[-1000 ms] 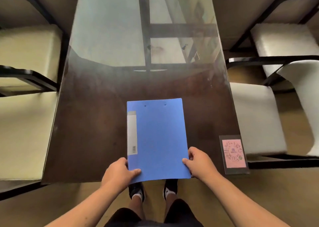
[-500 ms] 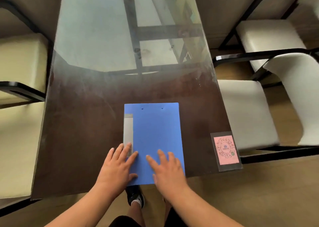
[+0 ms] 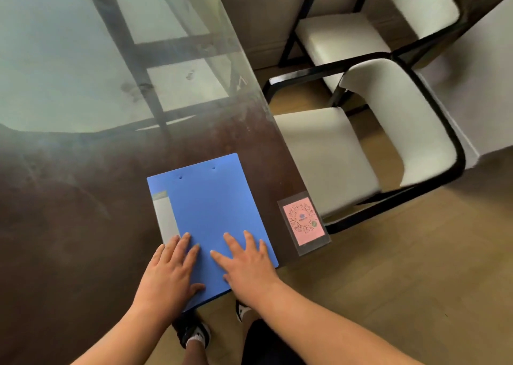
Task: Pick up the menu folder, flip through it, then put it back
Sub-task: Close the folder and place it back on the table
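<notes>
Currently the blue menu folder (image 3: 212,220) is lying closed on the table (image 3: 69,226), its long axis running away from the person; left hand (image 3: 169,275) and right hand (image 3: 247,264) are resting flat, fingers spread, on its near end, which is overhanging the table's edge.

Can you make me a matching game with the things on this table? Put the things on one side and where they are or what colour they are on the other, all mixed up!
Things:
1. menu folder
2. code card
3. chair seat
4. left hand

Clues:
A. pink, lying near the table's right edge
B. white, beside the table on the right
C. blue, closed, flat on the table
D. pressing down flat on the folder's near left corner

Right pairs: 1-C, 2-A, 3-B, 4-D
</notes>
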`<state>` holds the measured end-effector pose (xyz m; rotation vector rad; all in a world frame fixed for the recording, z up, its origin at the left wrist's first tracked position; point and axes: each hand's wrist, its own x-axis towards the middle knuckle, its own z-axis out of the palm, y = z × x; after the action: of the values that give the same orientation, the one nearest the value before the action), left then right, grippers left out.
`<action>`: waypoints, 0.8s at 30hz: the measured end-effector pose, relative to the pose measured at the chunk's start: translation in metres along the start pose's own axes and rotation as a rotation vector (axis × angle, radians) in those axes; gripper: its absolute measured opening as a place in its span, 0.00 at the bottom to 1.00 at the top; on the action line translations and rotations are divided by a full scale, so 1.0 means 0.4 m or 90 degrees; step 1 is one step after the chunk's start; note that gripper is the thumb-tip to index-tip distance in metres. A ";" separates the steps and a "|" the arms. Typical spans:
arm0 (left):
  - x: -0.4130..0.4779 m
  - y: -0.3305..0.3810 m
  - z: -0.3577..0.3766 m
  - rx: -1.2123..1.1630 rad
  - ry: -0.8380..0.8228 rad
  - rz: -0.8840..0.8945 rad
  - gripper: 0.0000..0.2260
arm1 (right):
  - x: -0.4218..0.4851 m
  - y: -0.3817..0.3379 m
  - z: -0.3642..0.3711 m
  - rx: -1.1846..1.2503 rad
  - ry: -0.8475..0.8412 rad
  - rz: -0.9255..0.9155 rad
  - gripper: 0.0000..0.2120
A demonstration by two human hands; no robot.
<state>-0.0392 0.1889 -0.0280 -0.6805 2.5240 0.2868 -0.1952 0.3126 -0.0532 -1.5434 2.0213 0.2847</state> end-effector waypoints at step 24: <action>0.086 0.104 -0.039 0.004 0.008 0.026 0.44 | -0.039 0.162 -0.021 -0.014 0.010 -0.006 0.30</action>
<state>-0.0931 0.2051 -0.0297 -0.6305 2.5525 0.2894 -0.2558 0.3412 -0.0488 -1.5730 2.0288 0.2915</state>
